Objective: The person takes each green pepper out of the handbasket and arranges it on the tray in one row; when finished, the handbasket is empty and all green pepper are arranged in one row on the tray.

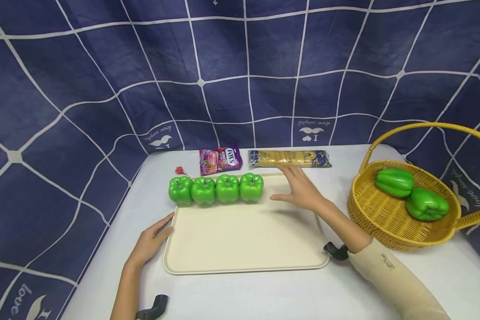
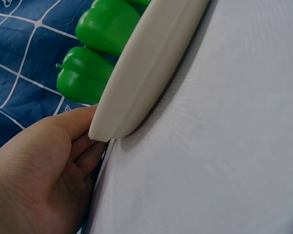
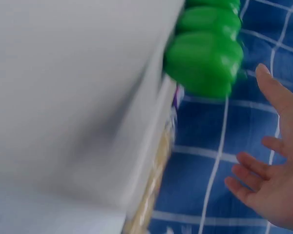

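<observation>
Tray: a cream rectangular tray (image 1: 248,240) lies flat on the white-covered table (image 1: 224,298), its far side lined with produce.
Pepper row: four glossy green peppers (image 1: 227,188) stand side by side along the tray's far edge, from the left corner to a little past the middle.
Left hand: the left hand (image 1: 149,242) touches the tray's left edge, its fingers relaxed (the left wrist view shows some fingertips hidden behind the rim).
Right hand: the right hand (image 1: 300,189) is held above the tray's far right part, thumb and fingers spread and holding nothing; the thumb points toward the rightmost pepper of the row, apart from it.
Basket: a yellow woven basket (image 1: 356,209) with an arched handle stands right of the tray; two further green peppers (image 1: 394,182) lie inside, touching.
Packets: behind the tray lie a purple FOX'S bag (image 1: 221,161) and, to its right, a long yellow packet (image 1: 290,158).
Small item: a little red object (image 1: 180,170) lies left of the purple bag, near the leftmost pepper.
Backdrop: dark blue cloth (image 1: 224,49) with white grid lines.
</observation>
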Tool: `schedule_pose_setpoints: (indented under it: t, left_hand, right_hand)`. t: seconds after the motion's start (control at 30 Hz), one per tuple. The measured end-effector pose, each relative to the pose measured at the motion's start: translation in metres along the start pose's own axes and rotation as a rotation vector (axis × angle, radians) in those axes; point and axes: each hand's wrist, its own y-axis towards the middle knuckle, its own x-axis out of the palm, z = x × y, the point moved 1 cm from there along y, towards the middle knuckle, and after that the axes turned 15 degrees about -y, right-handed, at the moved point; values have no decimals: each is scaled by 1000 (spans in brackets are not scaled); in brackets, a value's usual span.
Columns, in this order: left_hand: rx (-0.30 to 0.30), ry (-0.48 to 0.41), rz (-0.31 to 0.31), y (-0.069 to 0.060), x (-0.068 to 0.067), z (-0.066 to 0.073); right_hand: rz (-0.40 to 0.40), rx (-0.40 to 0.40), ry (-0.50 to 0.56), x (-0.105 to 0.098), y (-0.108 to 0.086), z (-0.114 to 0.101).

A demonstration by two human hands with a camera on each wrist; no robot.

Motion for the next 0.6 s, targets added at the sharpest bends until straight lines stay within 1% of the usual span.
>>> schedule_pose_setpoints:
  t: [0.07,0.17,0.27,0.37,0.47,0.6]
  left_hand:
    - [-1,0,2,0,0,-1]
    - [6,-8,6,0,0,-3]
    - [11,-8,7,0,0,-4]
    - [8,-5,9,-1,0,-3]
    - [7,-4,9,0,0,-4]
    - [5,5,7,1,0,-5]
  right_hand:
    - [35,14,-1,-12,-12,15]
    - [118,30,-17,-31,-32,40]
    - [187,74,-43,-50,-53,66]
    - [181,170,-55,-71,-72,93]
    - [155,265,-74,-89,-93,121]
    - [136,360,-90,-103,-119,160]
